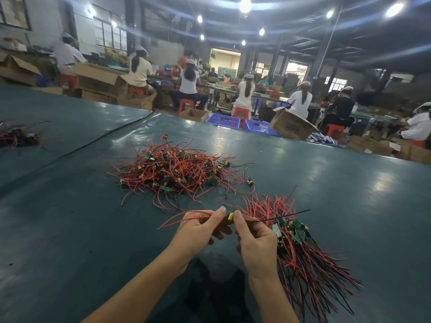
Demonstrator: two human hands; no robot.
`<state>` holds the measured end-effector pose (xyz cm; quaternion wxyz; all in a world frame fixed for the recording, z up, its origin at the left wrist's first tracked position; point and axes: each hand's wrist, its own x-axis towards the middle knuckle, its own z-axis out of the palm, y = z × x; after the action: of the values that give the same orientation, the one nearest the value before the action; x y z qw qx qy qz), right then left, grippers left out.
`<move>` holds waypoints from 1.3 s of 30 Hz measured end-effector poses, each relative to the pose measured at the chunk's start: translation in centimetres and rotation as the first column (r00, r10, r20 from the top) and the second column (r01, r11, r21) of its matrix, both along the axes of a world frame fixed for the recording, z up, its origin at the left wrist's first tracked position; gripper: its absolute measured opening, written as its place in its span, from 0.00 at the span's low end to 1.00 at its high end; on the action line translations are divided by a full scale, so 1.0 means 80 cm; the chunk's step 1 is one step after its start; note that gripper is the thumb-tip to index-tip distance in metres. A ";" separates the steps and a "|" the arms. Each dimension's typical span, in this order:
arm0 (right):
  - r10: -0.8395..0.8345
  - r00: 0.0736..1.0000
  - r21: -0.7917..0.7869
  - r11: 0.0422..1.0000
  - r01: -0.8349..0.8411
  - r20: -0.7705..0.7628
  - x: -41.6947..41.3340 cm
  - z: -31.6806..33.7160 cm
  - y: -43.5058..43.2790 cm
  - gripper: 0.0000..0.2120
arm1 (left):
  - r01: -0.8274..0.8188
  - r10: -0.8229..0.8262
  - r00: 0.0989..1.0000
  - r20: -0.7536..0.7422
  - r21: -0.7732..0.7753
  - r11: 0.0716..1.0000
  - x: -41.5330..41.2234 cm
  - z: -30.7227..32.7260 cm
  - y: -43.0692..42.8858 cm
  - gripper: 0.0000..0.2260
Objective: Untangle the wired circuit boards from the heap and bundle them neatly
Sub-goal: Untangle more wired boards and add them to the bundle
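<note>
1. One board (230, 216) is held between both hands, low over the table (349, 194), at 6 o'clock of the heap (172, 171).
2. Left hand (200, 231): closed, with thumb and forefinger pinched on the board's red leads (186, 217), which trail off to 9 o'clock. Judged: the leads are being drawn straight so they lie parallel.
3. Right hand (256, 243): closed, with thumb and forefinger pinched at the board's yellow part. A black lead (291, 214) runs out to 2 o'clock.
4. The bundle (296, 231) is touching the right hand at its 3 o'clock, boards gathered at the hand end and leads fanned toward 5 o'clock. It is probably gripped by the lower fingers, but these are hidden, so this is not confirmed. Boards together and leads one way is judged to be the sort order, and the single board is likely being lined up to join.
5. In the heap, red and black leads are knotted and the boards are half buried. It lies apart from the hands. Plenty is left, so the task is judged far from done.
6. In the way: a stray board (250, 182) and loose lead ends lie between heap and bundle, at 12 o'clock of the right hand. A snag is possible there.
7. Around: a small pile (18, 136) at 9 o'clock on the far edge, and a mat seam (93, 145) at 10 o'clock. Blue crates (222, 121), a box (291, 127) and seated workers are beyond the table at 12–2 o'clock. None are obstructing.
</note>
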<state>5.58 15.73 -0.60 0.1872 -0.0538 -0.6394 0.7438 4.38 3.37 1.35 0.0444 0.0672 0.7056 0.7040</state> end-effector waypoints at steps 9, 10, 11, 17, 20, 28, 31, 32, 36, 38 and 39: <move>-0.133 0.989 -0.221 0.965 0.144 0.061 -0.006 0.006 0.026 0.16 | -0.020 0.020 1.000 0.006 0.073 0.997 -0.004 0.007 -0.006 0.15; -0.158 0.986 -0.239 0.956 0.168 0.061 -0.007 0.005 0.029 0.16 | -0.021 0.020 1.000 0.011 0.085 0.996 -0.004 0.008 -0.006 0.15; -0.181 0.982 -0.260 0.947 0.191 0.062 -0.008 0.005 0.031 0.17 | -0.020 0.019 1.000 0.012 0.091 0.996 -0.004 0.008 -0.006 0.15; -0.222 0.975 -0.310 0.925 0.220 0.029 -0.008 0.005 0.032 0.19 | -0.023 0.021 0.999 0.024 0.086 0.996 -0.003 0.008 -0.005 0.15; -0.250 0.968 -0.367 0.899 0.240 0.021 -0.007 0.007 0.035 0.20 | -0.040 0.039 0.999 0.016 0.105 0.994 -0.003 0.010 -0.007 0.15; -0.256 0.967 -0.382 0.894 0.235 -0.004 -0.003 0.011 0.033 0.20 | -0.127 0.117 0.991 0.066 0.173 0.977 -0.007 0.009 -0.006 0.18; -0.247 0.968 -0.383 0.898 0.216 -0.034 -0.002 0.012 0.033 0.21 | -0.158 0.112 0.979 0.173 0.287 0.945 -0.010 0.009 -0.007 0.18; -0.245 0.969 -0.387 0.897 0.212 -0.037 -0.002 0.012 0.033 0.21 | -0.160 0.098 0.975 0.202 0.321 0.934 -0.012 0.008 -0.007 0.19; -0.252 0.966 -0.358 0.909 0.213 -0.065 -0.002 0.011 0.033 0.22 | -0.141 0.024 0.962 0.272 0.421 0.896 -0.014 0.005 -0.008 0.17; -0.257 0.960 -0.290 0.932 0.216 -0.112 -0.001 0.010 0.030 0.21 | -0.084 -0.029 0.971 0.236 0.456 0.886 -0.013 0.005 -0.006 0.17; -0.255 0.958 -0.254 0.943 0.216 -0.131 0.001 0.010 0.028 0.21 | -0.056 -0.046 0.977 0.206 0.463 0.884 -0.012 0.005 -0.005 0.17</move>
<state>5.63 17.96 0.23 0.3186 -0.0913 -0.5175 0.7889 3.41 2.97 1.77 0.0999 -0.0011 0.5070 0.8561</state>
